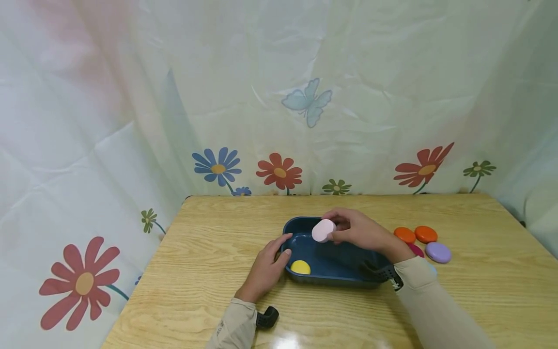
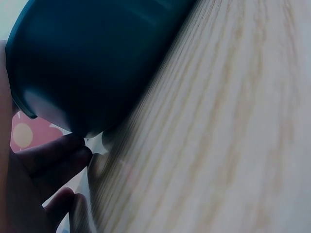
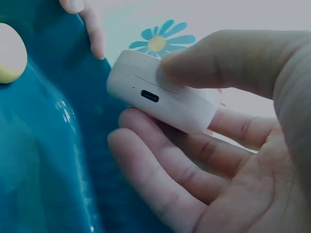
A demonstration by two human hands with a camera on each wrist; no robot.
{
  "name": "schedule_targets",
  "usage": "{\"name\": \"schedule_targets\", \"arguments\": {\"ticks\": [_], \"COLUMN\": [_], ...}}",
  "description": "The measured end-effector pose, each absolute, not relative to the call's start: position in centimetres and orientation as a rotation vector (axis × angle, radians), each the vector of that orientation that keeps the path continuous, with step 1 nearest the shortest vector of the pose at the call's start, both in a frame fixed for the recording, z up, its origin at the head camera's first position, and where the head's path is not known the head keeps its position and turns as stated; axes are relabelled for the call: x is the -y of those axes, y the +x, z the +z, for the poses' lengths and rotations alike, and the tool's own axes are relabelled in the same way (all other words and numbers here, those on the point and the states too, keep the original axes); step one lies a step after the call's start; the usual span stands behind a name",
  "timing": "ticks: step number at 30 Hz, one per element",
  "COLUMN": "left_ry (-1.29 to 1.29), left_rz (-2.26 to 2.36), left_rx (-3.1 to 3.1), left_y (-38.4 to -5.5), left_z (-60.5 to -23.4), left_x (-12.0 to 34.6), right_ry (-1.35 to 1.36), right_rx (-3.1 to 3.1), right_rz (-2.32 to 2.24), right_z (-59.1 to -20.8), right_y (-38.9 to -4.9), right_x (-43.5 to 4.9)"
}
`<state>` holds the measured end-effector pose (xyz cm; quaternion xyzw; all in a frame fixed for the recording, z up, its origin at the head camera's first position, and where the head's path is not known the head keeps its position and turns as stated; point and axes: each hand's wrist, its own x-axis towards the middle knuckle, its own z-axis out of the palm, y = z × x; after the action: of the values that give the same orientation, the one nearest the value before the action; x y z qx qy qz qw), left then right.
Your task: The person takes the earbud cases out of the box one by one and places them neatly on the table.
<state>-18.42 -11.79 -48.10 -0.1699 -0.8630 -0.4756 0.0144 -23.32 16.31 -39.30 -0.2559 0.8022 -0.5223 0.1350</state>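
Observation:
A dark blue tray [image 1: 329, 279] stands on the wooden table, a round yellow disc [image 1: 301, 267] lying in its near left corner. My right hand [image 1: 359, 232] holds a small pale pink earbud case [image 1: 323, 230] above the tray, pinched between thumb and fingers. In the right wrist view a charging port shows on the side of the case [image 3: 146, 92]. My left hand [image 1: 268, 264] grips the tray's left end, thumb and index finger over the rim. In the left wrist view its other fingers [image 2: 56, 150] lie along the outside of the tray wall [image 2: 92, 58].
Right of the tray lie two orange discs [image 1: 426, 234], a purple disc [image 1: 438, 252], a magenta disc [image 1: 416, 250] and a light blue piece [image 1: 433, 269], the last two partly hidden by my right arm. A flowered curtain [image 1: 261, 97] hangs behind the table [image 1: 209, 252].

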Motion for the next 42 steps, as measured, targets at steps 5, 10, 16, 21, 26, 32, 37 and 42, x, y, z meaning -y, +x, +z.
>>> {"name": "schedule_targets", "arguments": {"ticks": [5, 10, 16, 21, 26, 32, 37, 42], "left_ry": [-0.544, -0.551, -0.549, -0.553, -0.551, -0.555, -0.559, -0.551], "left_rz": [-1.479, -1.482, -1.484, -1.490, -1.499, -1.500, -1.496, -1.499], "left_rx": [2.677, 2.670, 2.668, 2.669, 2.675, 2.676, 2.673, 2.666], "left_y": [-18.4, -18.4, -18.5, -18.5, -18.4, -18.4, -18.4, -18.4], "left_z": [-48.1, -48.3, -48.3, -48.2, -48.2, -48.0, -48.1, -48.2], "left_x": [11.8, 11.9, 12.0, 12.0, 11.9, 11.8, 11.8, 11.9], "right_ry": [-0.674, -0.629, -0.605, -0.620, -0.572, -0.567, -0.545, -0.486], "right_rx": [-2.362, -2.373, -2.380, -2.419, -2.441, -2.475, -2.488, -2.579], "right_rz": [-1.692, -1.822, -1.932, -1.937, -1.923, -1.966, -1.969, -1.904], "right_z": [-39.9, -40.4, -40.5, -40.7, -41.0, -41.3, -41.3, -41.4], "right_y": [-22.4, -21.6, -20.8, -20.4, -19.7, -18.9, -18.2, -17.5], "right_x": [-17.7, -18.8, -19.8, -20.3, -21.2, -22.7, -24.1, -25.4]}}
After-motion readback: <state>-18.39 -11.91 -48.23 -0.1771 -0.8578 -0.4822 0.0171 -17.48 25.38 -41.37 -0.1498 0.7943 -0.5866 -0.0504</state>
